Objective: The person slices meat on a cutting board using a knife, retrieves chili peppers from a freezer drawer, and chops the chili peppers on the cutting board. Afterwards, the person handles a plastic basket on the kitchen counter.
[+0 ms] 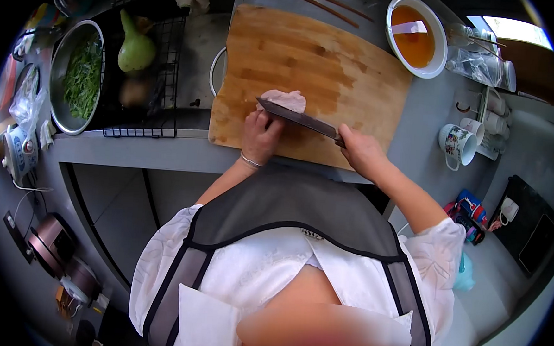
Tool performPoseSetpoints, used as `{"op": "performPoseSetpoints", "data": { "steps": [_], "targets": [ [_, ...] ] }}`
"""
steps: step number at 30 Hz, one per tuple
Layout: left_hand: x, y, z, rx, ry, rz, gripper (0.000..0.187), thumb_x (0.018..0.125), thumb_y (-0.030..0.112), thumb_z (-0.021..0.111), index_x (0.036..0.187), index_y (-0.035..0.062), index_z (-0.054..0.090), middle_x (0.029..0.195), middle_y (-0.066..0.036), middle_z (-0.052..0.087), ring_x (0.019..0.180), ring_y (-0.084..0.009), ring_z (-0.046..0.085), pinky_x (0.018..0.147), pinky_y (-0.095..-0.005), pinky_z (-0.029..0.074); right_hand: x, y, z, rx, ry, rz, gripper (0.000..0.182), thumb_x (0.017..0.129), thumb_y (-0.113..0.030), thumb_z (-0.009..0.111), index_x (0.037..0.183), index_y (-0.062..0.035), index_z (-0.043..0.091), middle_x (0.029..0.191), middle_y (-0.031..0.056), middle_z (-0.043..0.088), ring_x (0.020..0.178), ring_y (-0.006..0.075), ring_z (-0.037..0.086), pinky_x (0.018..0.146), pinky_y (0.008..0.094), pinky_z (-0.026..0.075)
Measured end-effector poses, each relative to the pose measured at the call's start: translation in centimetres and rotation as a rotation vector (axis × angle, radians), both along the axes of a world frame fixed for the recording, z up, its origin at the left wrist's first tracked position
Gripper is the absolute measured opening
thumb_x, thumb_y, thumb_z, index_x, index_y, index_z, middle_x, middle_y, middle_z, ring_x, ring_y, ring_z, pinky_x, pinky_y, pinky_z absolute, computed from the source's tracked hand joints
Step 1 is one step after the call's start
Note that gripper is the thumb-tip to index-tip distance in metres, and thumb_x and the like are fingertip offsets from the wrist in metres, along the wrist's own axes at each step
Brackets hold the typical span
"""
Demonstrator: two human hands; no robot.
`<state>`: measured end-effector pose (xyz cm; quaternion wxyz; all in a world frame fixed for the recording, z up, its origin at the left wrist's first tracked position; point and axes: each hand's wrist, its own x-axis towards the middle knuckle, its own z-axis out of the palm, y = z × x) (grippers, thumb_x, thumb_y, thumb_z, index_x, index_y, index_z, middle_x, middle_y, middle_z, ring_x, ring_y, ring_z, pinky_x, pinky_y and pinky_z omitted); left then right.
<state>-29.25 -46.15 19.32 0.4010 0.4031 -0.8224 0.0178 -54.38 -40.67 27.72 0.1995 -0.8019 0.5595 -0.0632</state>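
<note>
A wooden cutting board (370, 109) lies on the counter in front of me. On its near left part rests a pale pink piece of raw meat (284, 100). My right hand (362, 154) is closed round the handle of a dark-bladed kitchen knife (305, 120). The blade slants left across the near side of the meat. My left hand (262, 135), with a bracelet at the wrist, has its fingers curled against the meat beside the blade tip. The blade and the fingers partly hide the meat, so how deep the edge sits cannot be seen.
Left of the board are a sink with a black wire rack (167, 77), a green gourd (135, 47) and a metal bowl of leafy greens (57, 93). Behind it lie chopsticks (322, 3). A white bowl of orange liquid (389, 43) and cups (457, 146) stand right.
</note>
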Motion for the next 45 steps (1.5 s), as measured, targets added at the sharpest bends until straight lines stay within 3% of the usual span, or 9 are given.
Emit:
{"op": "performPoseSetpoints", "data": {
  "steps": [10,23,25,26,28,30,34,42,45],
  "targets": [
    [-0.7,-1.5,-0.1,-0.015,-0.022,-0.034,0.033,0.074,0.005,0.063,0.105,0.0142,0.062,0.106,-0.007,0.052,0.088,-0.0294,0.051,0.075,-0.0403,0.043,2.6,-7.4,-0.7,0.101,-0.154,0.032,0.025,0.083,-0.01,0.057,0.103,-0.0051,0.042,0.086,0.0201,0.062,0.079,0.0416,0.059,0.068,0.048,0.047],
    [1.6,-1.9,4.3,-0.18,-0.188,-0.113,0.035,0.071,0.003,0.065,0.104,0.0123,0.06,0.11,-0.01,0.056,0.1,-0.0292,0.053,0.081,-0.0382,0.042,0.6,0.4,-2.1,0.224,-0.548,-0.464,0.035,0.086,-0.021,0.059,0.114,-0.0033,0.047,0.084,0.0168,0.06,0.08,0.0337,0.058,0.074,0.0398,0.046],
    [1.6,-3.2,3.3,0.234,-0.056,-0.318,0.032,0.074,0.008,0.063,0.106,0.0109,0.06,0.116,-0.012,0.056,0.11,-0.0294,0.05,0.087,-0.0379,0.04,0.7,0.2,-3.1,0.187,-0.574,-0.482,0.039,0.086,-0.021,0.059,0.119,-0.0041,0.046,0.086,0.0165,0.06,0.08,0.0337,0.058,0.074,0.0401,0.046],
    [1.5,-3.1,2.8,0.23,-0.063,-0.322,0.032,0.074,0.008,0.063,0.106,0.0109,0.06,0.116,-0.012,0.056,0.11,-0.0294,0.05,0.087,-0.0379,0.04,0.6,-0.2,-4.0,0.021,-0.553,-0.375,0.042,0.087,-0.018,0.058,0.125,-0.0053,0.043,0.08,0.0108,0.057,0.07,0.0237,0.057,0.064,0.0345,0.046],
    [0.7,-2.0,2.6,0.958,0.536,-0.182,0.029,0.077,0.011,0.062,0.106,0.008,0.06,0.116,-0.015,0.056,0.113,-0.03,0.049,0.09,-0.0374,0.04,0.8,-0.4,-3.3,-0.145,-0.522,-0.264,0.046,0.088,-0.015,0.056,0.13,-0.0065,0.04,0.074,0.0051,0.054,0.06,0.0136,0.055,0.054,0.0289,0.047],
    [0.3,-1.0,2.9,0.688,0.292,-0.042,0.031,0.077,0.012,0.063,0.108,0.0074,0.059,0.118,-0.014,0.056,0.113,-0.03,0.05,0.091,-0.0375,0.04,1.2,-0.3,-1.7,0.271,-0.7,-0.402,0.043,0.087,-0.013,0.057,0.127,-0.0064,0.043,0.074,0.0058,0.054,0.065,0.0153,0.054,0.062,0.0312,0.046],
    [0.4,0.4,3.6,-0.023,-0.046,0.086,0.036,0.078,0.012,0.063,0.113,0.0079,0.059,0.121,-0.012,0.055,0.112,-0.0301,0.051,0.09,-0.0389,0.041,1.8,-0.4,-1.9,0.104,-0.626,-0.4,0.038,0.087,-0.013,0.057,0.123,-0.0066,0.047,0.072,0.0059,0.053,0.066,0.0159,0.054,0.065,0.033,0.046],
    [0.8,-0.4,0.9,-0.05,-0.17,-0.087,0.032,0.081,0.008,0.057,0.112,0.0094,0.062,0.122,-0.01,0.055,0.115,-0.0289,0.049,0.093,-0.0405,0.04,4.2,2.2,-1.1,-0.036,-0.247,-0.164,0.035,0.084,-0.012,0.056,0.117,-0.0086,0.046,0.08,0.02,0.063,0.075,0.0395,0.06,0.066,0.0477,0.047],
    [0.8,-0.8,0.7,-0.048,-0.205,-0.061,0.031,0.082,0.01,0.055,0.111,0.0103,0.062,0.121,-0.009,0.055,0.115,-0.0279,0.049,0.093,-0.0398,0.04,2.8,2.7,-1.1,-0.04,-0.193,-0.128,0.036,0.084,-0.012,0.054,0.118,-0.0107,0.046,0.079,0.0189,0.062,0.075,0.0391,0.059,0.065,0.049,0.045]
  ]
}}
